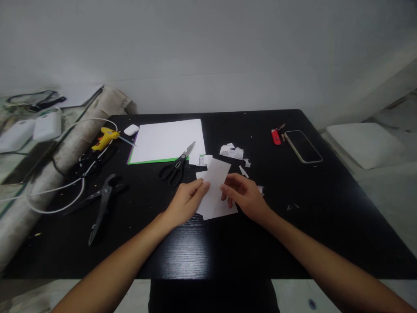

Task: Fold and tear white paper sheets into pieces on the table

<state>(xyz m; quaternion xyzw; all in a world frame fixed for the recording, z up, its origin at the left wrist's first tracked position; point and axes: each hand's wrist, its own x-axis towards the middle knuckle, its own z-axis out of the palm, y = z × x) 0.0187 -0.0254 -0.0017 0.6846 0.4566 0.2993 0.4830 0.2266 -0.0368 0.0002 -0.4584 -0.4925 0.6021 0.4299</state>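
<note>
My left hand (187,201) is closed on a folded piece of white paper (213,180), with the thumb on top of it. The paper is held tilted above the table, its upper end pointing away from me. Beside its right edge is my right hand (246,195), fingers loosely curled and apart, the thumb tip at or very near the edge. More white paper (221,212) shows beneath both hands. Just beyond lie black-handled scissors (178,165), partly over a stack of white sheets (166,141) with green edging, and cut paper scraps (232,151).
On the black table (195,256), pliers (106,195), a yellow glue gun (106,139), a white cable (55,211) and a small white case (131,130) lie left. A red lighter (276,136) and a phone (302,147) lie right. A wall (208,56) stands behind.
</note>
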